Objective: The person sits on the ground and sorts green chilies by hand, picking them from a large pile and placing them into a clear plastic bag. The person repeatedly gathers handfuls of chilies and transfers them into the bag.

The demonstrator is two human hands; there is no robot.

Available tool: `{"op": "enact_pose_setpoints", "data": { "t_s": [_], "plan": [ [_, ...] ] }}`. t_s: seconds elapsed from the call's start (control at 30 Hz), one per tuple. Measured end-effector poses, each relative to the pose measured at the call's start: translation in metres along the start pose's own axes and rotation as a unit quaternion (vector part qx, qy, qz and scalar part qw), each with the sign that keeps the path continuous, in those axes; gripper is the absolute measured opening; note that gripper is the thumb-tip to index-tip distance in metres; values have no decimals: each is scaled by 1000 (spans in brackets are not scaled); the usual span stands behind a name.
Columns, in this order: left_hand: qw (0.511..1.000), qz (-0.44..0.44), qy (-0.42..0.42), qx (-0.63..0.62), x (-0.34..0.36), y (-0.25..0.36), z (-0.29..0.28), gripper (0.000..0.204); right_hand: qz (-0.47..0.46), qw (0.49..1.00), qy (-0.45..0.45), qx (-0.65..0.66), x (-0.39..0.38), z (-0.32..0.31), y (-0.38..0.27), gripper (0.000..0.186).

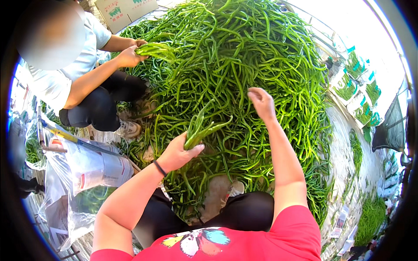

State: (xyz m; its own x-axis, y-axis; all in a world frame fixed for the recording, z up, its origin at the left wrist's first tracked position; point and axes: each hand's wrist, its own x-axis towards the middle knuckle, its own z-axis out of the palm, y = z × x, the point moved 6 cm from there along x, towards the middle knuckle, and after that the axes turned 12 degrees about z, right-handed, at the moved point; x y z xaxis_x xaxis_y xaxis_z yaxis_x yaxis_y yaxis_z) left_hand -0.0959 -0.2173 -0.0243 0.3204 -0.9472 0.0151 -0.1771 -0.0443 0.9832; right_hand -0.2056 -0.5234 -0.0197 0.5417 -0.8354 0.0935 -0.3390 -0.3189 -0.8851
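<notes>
My left hand (183, 148) grips a small bunch of long green peppers (201, 130), their tips pointing up and right. My right hand (260, 101) hovers over the big heap of peppers (261, 52) with its fingers loosely bent and apart, holding nothing that I can see. Loose peppers spread beneath both hands and around my shoes, with a patch of bare ground (213, 195) between my knees.
At left a co-worker (100, 100) squats, both hands (133, 54) on another pepper bunch. Clear plastic bags (100, 174) and a pole lie below them. A cardboard box (124, 13) is behind; packed bags (355, 87) and a white sheet (342, 165) are at right.
</notes>
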Motion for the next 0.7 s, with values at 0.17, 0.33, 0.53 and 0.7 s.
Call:
{"op": "enact_pose_setpoints", "data": {
  "t_s": [0.17, 0.33, 0.53, 0.7],
  "plan": [
    [1000, -2, -5, 21, -4, 13, -9, 43, 29, 975, 163, -149, 87, 9, 95, 27],
    [997, -66, 2, 31, -4, 5, -25, 30, 207, 972, 49, -96, 116, 67, 96, 37],
    [998, -63, -5, 20, 8, 0, -23, 34, 262, 937, 68, -223, 149, 75, 98, 57],
    [998, -60, -13, 25, 4, -4, -26, 41, 240, 952, 66, -180, 133, 62, 67, 54]
  ]
}}
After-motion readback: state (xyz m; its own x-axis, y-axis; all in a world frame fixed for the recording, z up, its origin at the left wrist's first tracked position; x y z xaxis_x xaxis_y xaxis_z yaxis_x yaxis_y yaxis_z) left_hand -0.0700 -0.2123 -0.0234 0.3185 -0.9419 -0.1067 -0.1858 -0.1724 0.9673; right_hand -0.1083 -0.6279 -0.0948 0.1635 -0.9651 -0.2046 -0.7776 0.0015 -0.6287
